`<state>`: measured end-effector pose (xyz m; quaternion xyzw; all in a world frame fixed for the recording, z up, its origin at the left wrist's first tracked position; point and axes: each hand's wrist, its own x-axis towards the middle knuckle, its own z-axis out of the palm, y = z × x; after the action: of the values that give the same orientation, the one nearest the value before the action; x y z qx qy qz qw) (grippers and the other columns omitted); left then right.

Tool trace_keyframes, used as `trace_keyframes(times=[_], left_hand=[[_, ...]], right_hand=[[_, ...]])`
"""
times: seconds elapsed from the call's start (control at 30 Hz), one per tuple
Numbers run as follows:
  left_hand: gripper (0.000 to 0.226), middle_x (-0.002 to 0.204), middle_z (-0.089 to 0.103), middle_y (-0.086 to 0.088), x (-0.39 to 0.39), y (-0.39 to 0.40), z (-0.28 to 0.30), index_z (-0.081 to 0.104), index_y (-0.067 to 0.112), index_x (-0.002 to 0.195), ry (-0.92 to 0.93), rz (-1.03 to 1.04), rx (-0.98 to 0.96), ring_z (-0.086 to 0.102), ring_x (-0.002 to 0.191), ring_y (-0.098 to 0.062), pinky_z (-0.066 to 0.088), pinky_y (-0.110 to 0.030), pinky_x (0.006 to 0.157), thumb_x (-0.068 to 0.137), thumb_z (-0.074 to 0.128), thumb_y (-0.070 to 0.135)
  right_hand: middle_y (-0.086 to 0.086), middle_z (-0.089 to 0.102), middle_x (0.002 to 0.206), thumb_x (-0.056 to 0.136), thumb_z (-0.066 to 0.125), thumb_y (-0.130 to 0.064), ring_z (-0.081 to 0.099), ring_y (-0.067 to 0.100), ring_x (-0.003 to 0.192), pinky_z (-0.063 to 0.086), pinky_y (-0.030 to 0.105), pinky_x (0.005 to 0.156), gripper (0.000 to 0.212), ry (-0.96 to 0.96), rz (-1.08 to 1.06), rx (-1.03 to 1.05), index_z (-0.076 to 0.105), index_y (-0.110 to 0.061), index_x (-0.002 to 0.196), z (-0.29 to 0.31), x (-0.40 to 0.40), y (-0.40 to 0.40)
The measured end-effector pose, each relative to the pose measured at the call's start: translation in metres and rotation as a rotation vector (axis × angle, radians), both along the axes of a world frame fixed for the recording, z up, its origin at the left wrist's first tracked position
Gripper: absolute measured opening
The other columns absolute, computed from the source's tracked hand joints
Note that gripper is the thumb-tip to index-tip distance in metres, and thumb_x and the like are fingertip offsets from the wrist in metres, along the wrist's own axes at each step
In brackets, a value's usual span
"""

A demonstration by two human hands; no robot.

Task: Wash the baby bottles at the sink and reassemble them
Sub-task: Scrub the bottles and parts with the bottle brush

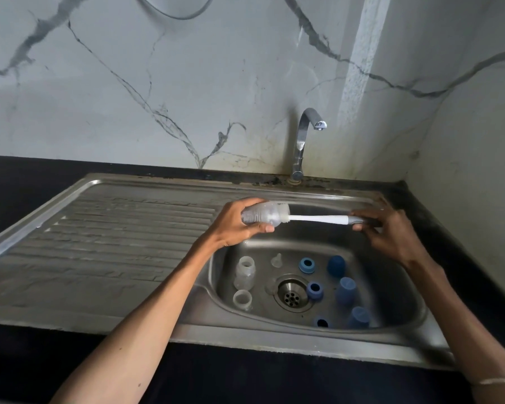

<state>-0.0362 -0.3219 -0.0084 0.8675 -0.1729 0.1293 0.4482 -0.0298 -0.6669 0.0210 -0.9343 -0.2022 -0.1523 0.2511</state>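
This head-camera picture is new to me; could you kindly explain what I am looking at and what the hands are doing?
It comes from a camera worn on a person's head, looking down at a steel sink. There is no machine, only two bare hands. The left hand grips a clear baby bottle on its side over the basin. The right hand holds the handle of a white bottle brush, whose head is inside the bottle. In the basin lie two more clear bottles, blue rings, blue caps and a clear teat. No water shows at the tap.

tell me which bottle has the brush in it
The bottle held sideways in the left hand over the sink; the brush enters its mouth. The other two stand brushless in the basin.
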Motion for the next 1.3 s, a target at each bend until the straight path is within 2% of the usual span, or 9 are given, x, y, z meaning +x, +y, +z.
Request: trace_keyframes(times=[0.17,0.3,0.43,0.63,0.77,0.9,0.97,1.17,1.3], left_hand=[[0.061,0.112,0.068,0.006,0.002,-0.004,0.001,0.067,0.02,0.121,-0.096,0.036,-0.043,0.064,0.101,-0.008,0.055,-0.031,0.088,0.067,0.092,0.034],[0.065,0.114,0.065,0.006,0.006,0.007,-0.006,0.062,0.022,0.117,-0.052,0.071,-0.047,0.062,0.105,-0.011,0.054,-0.036,0.091,0.063,0.092,0.04],[0.071,0.109,0.064,0.003,0.007,0.008,-0.004,0.06,0.02,0.112,0.056,0.063,-0.052,0.063,0.098,-0.016,0.055,-0.034,0.083,0.058,0.084,0.06],[0.042,0.097,0.067,-0.013,-0.004,0.007,0.005,0.062,-0.001,0.108,0.407,-0.201,-0.411,0.064,0.082,-0.028,0.054,-0.031,0.06,0.079,0.079,0.023],[0.03,0.094,0.07,-0.011,-0.01,0.006,0.014,0.069,0.006,0.105,0.496,-0.216,-0.525,0.064,0.076,-0.024,0.052,-0.023,0.05,0.084,0.073,0.027],[0.039,0.075,0.07,-0.004,-0.011,0.005,0.017,0.071,0.005,0.105,0.501,-0.136,-0.356,0.059,0.055,-0.012,0.042,-0.019,0.042,0.087,0.069,0.04],[0.059,0.072,0.066,-0.009,-0.009,0.002,0.01,0.068,-0.003,0.108,0.462,-0.109,-0.228,0.055,0.054,-0.016,0.041,-0.022,0.043,0.084,0.073,0.051],[0.039,0.085,0.062,-0.006,-0.006,-0.004,0.004,0.06,0.007,0.106,0.295,-0.017,-0.118,0.057,0.059,-0.005,0.046,-0.024,0.051,0.086,0.077,0.035],[0.051,0.102,0.063,-0.004,-0.004,-0.007,0.005,0.059,0.014,0.112,0.14,-0.014,-0.071,0.058,0.083,-0.009,0.051,-0.03,0.074,0.075,0.082,0.042]], right_hand=[[0.003,0.066,0.114,0.094,0.061,-0.017,0.057,0.008,0.099,0.041,0.023,0.085,0.024,0.241,0.004,0.025,0.065,-0.018,0.117,-0.004,-0.003,0.012],[0.003,0.064,0.112,0.098,0.054,-0.02,0.057,0.011,0.097,0.04,0.021,0.08,0.023,0.323,0.044,-0.032,0.063,-0.019,0.119,-0.005,-0.006,0.021],[0.007,0.065,0.117,0.095,0.058,-0.02,0.056,0.012,0.096,0.041,0.027,0.086,0.028,0.22,-0.048,-0.014,0.062,-0.018,0.123,-0.004,-0.004,0.019],[0.01,0.067,0.12,0.081,0.072,0.0,0.06,0.024,0.113,0.046,0.041,0.102,0.039,-0.053,0.026,0.103,0.068,-0.011,0.118,0.004,-0.006,0.009],[0.005,0.067,0.117,0.079,0.073,0.002,0.059,0.016,0.11,0.044,0.031,0.097,0.043,-0.095,0.066,0.069,0.068,-0.015,0.118,0.009,-0.005,0.008],[0.0,0.071,0.108,0.073,0.079,0.004,0.065,0.025,0.1,0.045,0.05,0.097,0.047,-0.246,0.071,-0.048,0.072,-0.021,0.112,0.011,0.004,0.005],[-0.002,0.071,0.108,0.071,0.08,0.003,0.06,0.026,0.099,0.031,0.043,0.096,0.048,-0.316,-0.006,-0.169,0.074,-0.027,0.109,0.011,0.005,0.004],[-0.002,0.069,0.11,0.076,0.077,-0.005,0.054,0.025,0.102,0.026,0.036,0.092,0.045,-0.297,-0.065,-0.23,0.071,-0.03,0.114,0.012,-0.002,0.005],[0.004,0.067,0.12,0.087,0.069,-0.018,0.057,0.029,0.11,0.033,0.045,0.099,0.038,-0.168,-0.119,-0.191,0.065,-0.031,0.123,0.008,-0.003,0.001]])
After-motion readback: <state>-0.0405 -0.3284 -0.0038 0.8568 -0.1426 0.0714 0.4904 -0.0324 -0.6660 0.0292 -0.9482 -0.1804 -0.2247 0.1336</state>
